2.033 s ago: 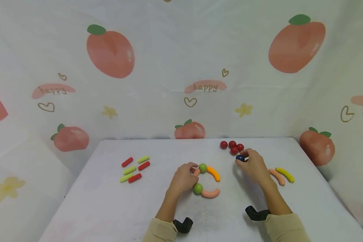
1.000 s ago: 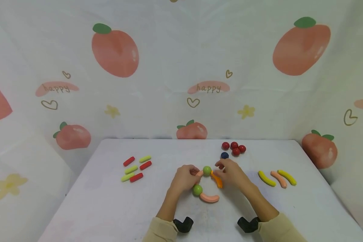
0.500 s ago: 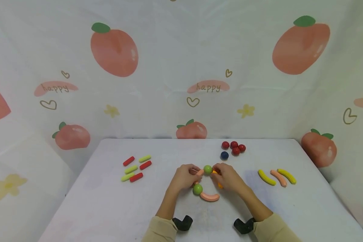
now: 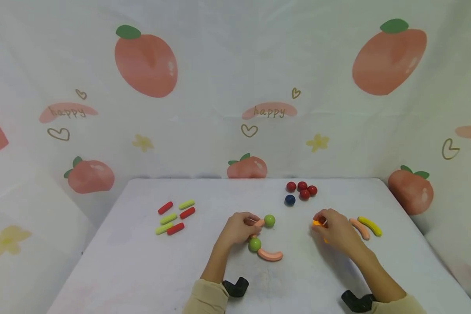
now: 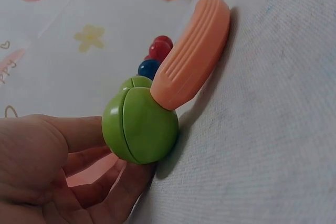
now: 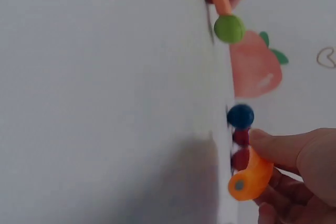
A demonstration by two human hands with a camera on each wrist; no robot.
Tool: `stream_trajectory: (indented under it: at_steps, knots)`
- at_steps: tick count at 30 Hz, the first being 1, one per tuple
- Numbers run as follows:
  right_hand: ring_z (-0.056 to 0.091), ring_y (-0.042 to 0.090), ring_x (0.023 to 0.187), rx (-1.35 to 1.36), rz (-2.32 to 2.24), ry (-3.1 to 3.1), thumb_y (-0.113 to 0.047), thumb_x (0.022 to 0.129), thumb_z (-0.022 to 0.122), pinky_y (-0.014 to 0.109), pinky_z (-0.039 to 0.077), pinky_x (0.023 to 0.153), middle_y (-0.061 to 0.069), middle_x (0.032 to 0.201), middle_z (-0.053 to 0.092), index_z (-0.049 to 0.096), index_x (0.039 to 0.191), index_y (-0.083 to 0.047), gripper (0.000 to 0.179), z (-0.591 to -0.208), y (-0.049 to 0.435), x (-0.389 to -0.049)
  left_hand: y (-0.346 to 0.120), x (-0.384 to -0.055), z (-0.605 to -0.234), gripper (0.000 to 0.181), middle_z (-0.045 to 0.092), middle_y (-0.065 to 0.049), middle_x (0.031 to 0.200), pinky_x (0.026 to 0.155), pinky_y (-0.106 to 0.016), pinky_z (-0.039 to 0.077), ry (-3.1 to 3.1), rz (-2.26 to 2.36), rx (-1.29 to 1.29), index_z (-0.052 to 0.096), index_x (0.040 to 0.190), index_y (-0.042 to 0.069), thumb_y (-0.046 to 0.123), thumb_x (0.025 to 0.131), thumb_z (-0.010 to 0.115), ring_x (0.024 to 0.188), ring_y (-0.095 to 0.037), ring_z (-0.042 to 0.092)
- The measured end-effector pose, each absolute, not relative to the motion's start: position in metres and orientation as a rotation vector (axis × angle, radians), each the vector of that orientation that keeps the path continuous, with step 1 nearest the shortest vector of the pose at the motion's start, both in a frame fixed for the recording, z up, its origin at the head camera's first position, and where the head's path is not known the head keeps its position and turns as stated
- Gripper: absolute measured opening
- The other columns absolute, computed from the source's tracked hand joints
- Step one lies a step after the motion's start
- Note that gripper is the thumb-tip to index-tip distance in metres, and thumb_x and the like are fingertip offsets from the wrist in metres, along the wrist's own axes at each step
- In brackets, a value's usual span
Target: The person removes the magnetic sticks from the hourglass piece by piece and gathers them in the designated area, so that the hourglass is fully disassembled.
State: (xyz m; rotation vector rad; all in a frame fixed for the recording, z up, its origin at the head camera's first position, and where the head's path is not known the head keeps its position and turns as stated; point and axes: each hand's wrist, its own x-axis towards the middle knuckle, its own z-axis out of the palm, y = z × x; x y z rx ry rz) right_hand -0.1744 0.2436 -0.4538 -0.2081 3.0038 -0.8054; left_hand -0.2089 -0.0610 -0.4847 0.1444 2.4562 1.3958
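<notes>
My left hand pinches a curved pink piece, whose middle is hidden by the fingers. One green ball sits at its far end and another green ball at its near end. A second curved pink piece touches the near ball and lies on the table to its right. To the right, my right hand grips a curved orange piece between thumb and fingers, apart from the green balls. A dark blue ball rests behind, between the two hands.
Several red balls cluster at the back of the white table. Short red sticks and light green sticks lie at the left. A pink piece and a yellow piece lie at the right, beside my right hand.
My right hand set down the blue ball, took the orange piece from beside the far green ball and carried it right. My left hand stays on the pink piece.
</notes>
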Motion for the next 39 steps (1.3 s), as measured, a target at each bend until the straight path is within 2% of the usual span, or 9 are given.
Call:
stream_trajectory:
  at_steps: [7,15,22,31,36,39]
  knots:
    - [0.057,0.016,0.083,-0.228,-0.559,3.116,-0.017,0.081,0.085,0.037,0.054,0.075,-0.001,0.087,0.068,0.073,0.093,-0.011,0.018,-0.462,0.274,-0.154,-0.059,-0.210,-0.485,0.027,0.074,-0.003,0.103,0.069,-0.026,0.053,2.464,1.386,0.148,0.074,0.113,0.015,0.021,0.087,0.080,0.080,-0.012,0.065]
    - [0.060,0.020,0.088,-0.250,-0.532,3.159,-0.013,0.078,0.087,0.042,0.056,0.079,0.001,0.091,0.071,0.077,0.095,-0.010,0.020,-0.464,0.273,-0.150,-0.060,-0.210,-0.485,0.028,0.073,-0.003,0.103,0.069,-0.027,0.053,2.455,1.390,0.145,0.073,0.114,0.014,0.020,0.088,0.079,0.082,-0.013,0.065]
    - [0.063,0.017,0.091,-0.307,-0.751,3.006,-0.017,0.085,0.082,0.036,0.057,0.078,0.001,0.100,0.071,0.075,0.107,-0.011,0.024,-0.454,0.232,-0.160,-0.060,-0.210,-0.486,0.028,0.072,-0.002,0.102,0.069,-0.026,0.054,2.433,1.396,0.140,0.074,0.115,0.013,0.020,0.089,0.079,0.081,-0.013,0.064]
    - [0.062,0.015,0.097,-0.382,-1.053,2.746,-0.022,0.087,0.082,0.028,0.060,0.083,0.007,0.119,0.063,0.061,0.133,-0.011,0.052,-0.470,0.162,-0.195,-0.060,-0.209,-0.485,0.029,0.074,-0.004,0.098,0.064,-0.024,0.053,2.411,1.439,0.146,0.074,0.114,0.009,0.017,0.088,0.080,0.072,-0.010,0.064]
    - [0.058,0.013,0.092,-0.453,-1.106,2.741,-0.017,0.088,0.080,0.022,0.055,0.079,0.004,0.112,0.064,0.064,0.128,-0.009,0.044,-0.478,0.147,-0.208,-0.059,-0.208,-0.487,0.030,0.075,-0.003,0.100,0.065,-0.025,0.053,2.404,1.438,0.152,0.073,0.116,0.008,0.019,0.088,0.080,0.075,-0.011,0.065]
    - [0.057,0.014,0.091,-0.526,-1.091,2.779,-0.013,0.088,0.079,0.025,0.052,0.080,0.004,0.107,0.065,0.067,0.120,-0.007,0.034,-0.479,0.143,-0.213,-0.060,-0.209,-0.488,0.031,0.076,-0.002,0.100,0.067,-0.025,0.052,2.431,1.424,0.170,0.074,0.116,0.008,0.020,0.089,0.080,0.078,-0.011,0.065]
